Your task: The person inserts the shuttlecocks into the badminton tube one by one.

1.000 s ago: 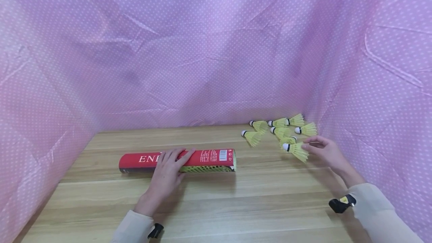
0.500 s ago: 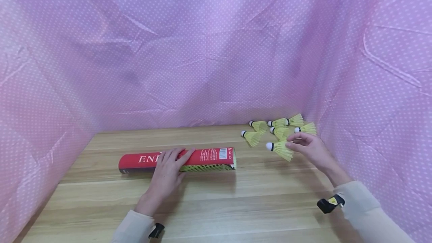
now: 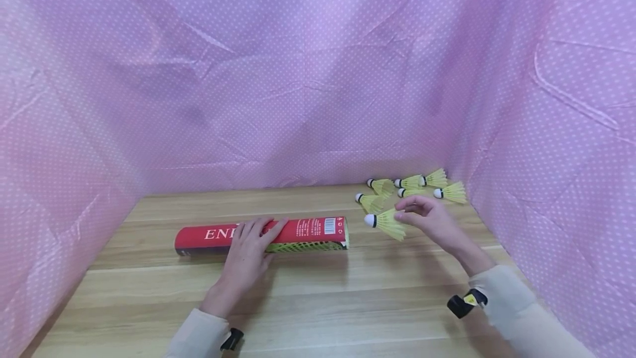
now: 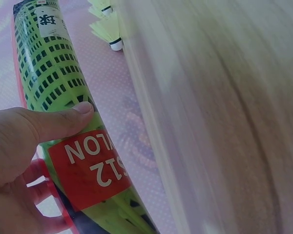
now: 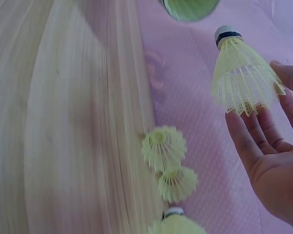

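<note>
A red tube with white lettering (image 3: pixel 308 230) lies sideways, its round end at the right. My left hand (image 3: pixel 248 256) grips the tube about its middle; in the left wrist view the thumb (image 4: pixel 71 121) presses on the clear, green-patterned side. To the right of that end, my right hand (image 3: pixel 432 222) pinches a yellow shuttlecock (image 3: pixel 389 224) by the edge of its skirt, the white cork pointing left toward the tube. In the right wrist view the held shuttlecock (image 5: pixel 241 73) is apart from the tube's end (image 5: pixel 190 9).
Several yellow shuttlecocks (image 3: pixel 451 192) lie scattered at the back right of the wooden table (image 3: pixel 318 314). One of them (image 3: pixel 370 201) is close behind the held one. Pink dotted cloth (image 3: pixel 298 98) walls in the back and both sides.
My right hand has carried the shuttlecock leftward from the pile, toward the tube's right end. The left hand and the tube have stayed nearly still.
</note>
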Demonstrator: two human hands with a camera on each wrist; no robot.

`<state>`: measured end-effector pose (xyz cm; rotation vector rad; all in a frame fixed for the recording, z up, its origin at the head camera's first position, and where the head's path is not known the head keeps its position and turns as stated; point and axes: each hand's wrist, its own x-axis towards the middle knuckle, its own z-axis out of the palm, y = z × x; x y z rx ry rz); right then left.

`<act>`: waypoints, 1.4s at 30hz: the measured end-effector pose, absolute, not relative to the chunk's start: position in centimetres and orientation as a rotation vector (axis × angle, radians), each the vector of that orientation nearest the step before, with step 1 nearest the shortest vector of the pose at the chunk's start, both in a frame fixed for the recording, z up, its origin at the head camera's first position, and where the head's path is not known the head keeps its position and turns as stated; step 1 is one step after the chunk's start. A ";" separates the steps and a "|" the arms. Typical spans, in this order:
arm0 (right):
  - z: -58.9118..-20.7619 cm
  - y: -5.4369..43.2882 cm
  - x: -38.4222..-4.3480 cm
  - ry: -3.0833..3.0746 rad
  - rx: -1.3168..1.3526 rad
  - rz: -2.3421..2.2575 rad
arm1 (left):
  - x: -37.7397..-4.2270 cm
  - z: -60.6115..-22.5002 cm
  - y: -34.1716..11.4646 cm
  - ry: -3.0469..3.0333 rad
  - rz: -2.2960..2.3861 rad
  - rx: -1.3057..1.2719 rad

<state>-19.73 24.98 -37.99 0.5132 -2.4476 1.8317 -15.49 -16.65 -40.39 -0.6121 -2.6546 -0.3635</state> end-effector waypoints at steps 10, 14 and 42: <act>-38.1 21.5 -19.6 -2.427 0.636 1.913 | -15.5 -40.4 -16.2 -2.648 -0.386 -0.616; -38.2 20.4 -19.7 -2.408 0.645 1.913 | -15.5 -40.5 -16.1 -2.651 -0.385 -0.627; -39.1 17.5 -18.5 -2.561 0.586 1.898 | -15.3 -40.5 -16.4 -2.620 -0.372 -0.629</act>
